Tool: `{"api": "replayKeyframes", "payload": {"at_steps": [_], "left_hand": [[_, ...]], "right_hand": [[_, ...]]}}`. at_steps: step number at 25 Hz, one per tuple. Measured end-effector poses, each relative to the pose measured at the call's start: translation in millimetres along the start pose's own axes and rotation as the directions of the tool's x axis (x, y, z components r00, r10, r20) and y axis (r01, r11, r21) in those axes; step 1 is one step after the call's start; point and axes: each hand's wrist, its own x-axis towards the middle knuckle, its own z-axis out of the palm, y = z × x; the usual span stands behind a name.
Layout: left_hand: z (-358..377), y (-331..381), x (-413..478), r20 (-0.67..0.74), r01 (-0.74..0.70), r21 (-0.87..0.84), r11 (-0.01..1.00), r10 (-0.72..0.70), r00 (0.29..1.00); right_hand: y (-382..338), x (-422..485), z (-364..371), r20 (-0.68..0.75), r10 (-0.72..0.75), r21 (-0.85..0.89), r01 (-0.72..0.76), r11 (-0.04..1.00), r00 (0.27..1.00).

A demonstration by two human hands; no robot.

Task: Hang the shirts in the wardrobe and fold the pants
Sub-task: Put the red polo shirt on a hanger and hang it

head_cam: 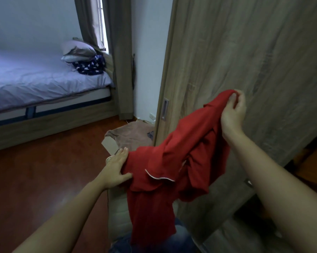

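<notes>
Red shirt (165, 167) held up between both hands, in front of the wooden wardrobe door (245, 52). Right hand (233, 114) raised, fingertips (233, 96) pinching a bunched edge of fabric at its top. Left hand (117, 168) lower, fingers straight and close together, thumb against the cloth's left edge. Below the left fingers, a cardboard box (110, 143) with a brown garment (130, 134) draped over it. Jeans (179, 238) beneath the hanging hem.
</notes>
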Motion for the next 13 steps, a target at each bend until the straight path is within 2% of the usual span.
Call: {"api": "replayKeyframes", "payload": {"at_steps": [1, 3, 5, 7, 9, 12, 13], "left_hand": [[-6, 7, 3, -0.006, 0.062, -0.101, 0.993, -0.062, 0.998], [-18, 31, 12, -0.114, 0.149, -0.271, 0.951, -0.185, 0.976], [-29, 68, 27, -0.241, 0.104, -0.318, 0.942, -0.187, 0.952], [-33, 115, 42, -0.322, -0.056, -0.338, 0.939, -0.059, 0.945], [-34, 162, 53, -0.348, -0.191, -0.406, 0.894, 0.042, 0.936], [-26, 226, 62, -0.298, -0.35, -0.533, 0.77, 0.216, 0.93], [-20, 243, 63, -0.245, -0.362, -0.573, 0.736, 0.267, 0.932]], "right_hand": [[-8, 8, -5, 0.048, -0.039, 0.013, 0.039, 0.999, 0.998], [-27, 22, -20, 0.178, -0.129, 0.031, 0.125, 0.992, 0.976], [-47, 32, -39, 0.265, -0.184, 0.082, 0.168, 0.982, 0.946], [-66, 38, -62, 0.296, -0.187, 0.141, 0.15, 0.979, 0.937], [-80, 41, -84, 0.322, -0.182, 0.157, 0.137, 0.978, 0.929], [-93, 36, -125, 0.338, -0.176, 0.138, 0.136, 0.981, 0.924], [-96, 32, -138, 0.339, -0.168, 0.132, 0.13, 0.983, 0.926]]}}
